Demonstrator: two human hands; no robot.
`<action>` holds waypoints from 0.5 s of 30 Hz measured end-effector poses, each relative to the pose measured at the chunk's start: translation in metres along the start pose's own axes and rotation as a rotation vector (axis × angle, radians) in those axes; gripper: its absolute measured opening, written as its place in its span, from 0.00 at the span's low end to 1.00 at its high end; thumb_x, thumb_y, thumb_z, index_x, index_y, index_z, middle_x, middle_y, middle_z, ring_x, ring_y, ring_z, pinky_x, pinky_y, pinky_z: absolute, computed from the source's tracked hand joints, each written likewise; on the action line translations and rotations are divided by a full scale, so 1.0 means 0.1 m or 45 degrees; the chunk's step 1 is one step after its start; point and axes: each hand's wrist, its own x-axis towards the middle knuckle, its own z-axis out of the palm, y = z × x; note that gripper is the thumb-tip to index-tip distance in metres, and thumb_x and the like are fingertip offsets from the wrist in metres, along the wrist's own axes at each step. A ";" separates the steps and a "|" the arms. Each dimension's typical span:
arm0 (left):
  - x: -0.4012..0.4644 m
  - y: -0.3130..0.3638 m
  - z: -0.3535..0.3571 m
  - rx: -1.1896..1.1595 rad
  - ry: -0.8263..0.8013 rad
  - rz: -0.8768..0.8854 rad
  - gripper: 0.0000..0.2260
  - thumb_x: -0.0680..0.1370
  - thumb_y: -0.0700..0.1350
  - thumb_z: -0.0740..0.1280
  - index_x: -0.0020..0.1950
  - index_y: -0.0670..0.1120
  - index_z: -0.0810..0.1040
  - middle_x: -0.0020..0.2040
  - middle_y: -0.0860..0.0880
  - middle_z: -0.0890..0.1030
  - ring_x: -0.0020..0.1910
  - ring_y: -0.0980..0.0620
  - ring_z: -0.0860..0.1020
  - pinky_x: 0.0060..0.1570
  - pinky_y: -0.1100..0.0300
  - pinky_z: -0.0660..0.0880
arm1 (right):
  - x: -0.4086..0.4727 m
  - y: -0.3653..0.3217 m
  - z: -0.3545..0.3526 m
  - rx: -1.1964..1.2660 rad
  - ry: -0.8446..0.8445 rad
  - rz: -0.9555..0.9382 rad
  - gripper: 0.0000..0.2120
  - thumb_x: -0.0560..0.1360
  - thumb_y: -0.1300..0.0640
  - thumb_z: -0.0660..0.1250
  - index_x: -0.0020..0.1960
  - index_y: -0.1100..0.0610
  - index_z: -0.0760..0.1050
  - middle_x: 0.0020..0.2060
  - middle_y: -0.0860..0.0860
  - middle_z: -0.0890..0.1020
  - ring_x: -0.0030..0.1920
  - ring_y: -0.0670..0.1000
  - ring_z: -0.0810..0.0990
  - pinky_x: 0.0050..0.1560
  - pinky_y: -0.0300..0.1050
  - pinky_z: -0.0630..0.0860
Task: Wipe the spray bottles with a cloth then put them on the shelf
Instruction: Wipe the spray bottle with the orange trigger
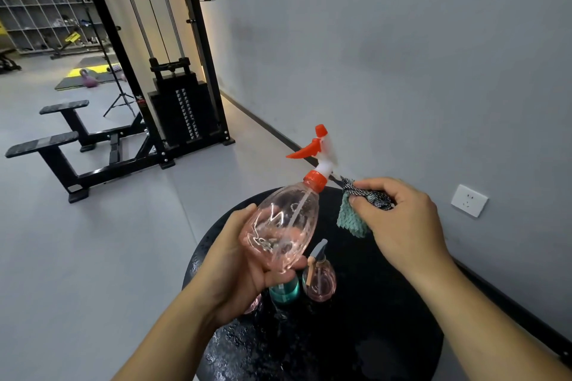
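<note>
Nearest, on the round black table (387, 334): two small spray bottles, one teal (284, 289) and one pink (320, 280), waiting. Above them, left hand (238, 269) wrapped around the belly of the clear pink bottle (283, 230), tilted, orange trigger head (312, 145) pointing away. Probably light, thin plastic, smooth and maybe slippery; better held at the wide body or the neck. Just beside the neck, right hand (402, 219) pinching a soft teal cloth (353, 219). Farther: gym machine (179, 108), grey wall (402, 56).
</note>
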 end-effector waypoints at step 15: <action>-0.02 0.02 -0.03 -0.021 -0.104 -0.096 0.39 0.62 0.54 0.87 0.69 0.44 0.81 0.65 0.32 0.81 0.48 0.32 0.86 0.37 0.50 0.87 | 0.04 0.00 -0.07 0.059 0.074 0.004 0.07 0.76 0.54 0.76 0.51 0.43 0.84 0.49 0.37 0.83 0.52 0.32 0.79 0.48 0.23 0.73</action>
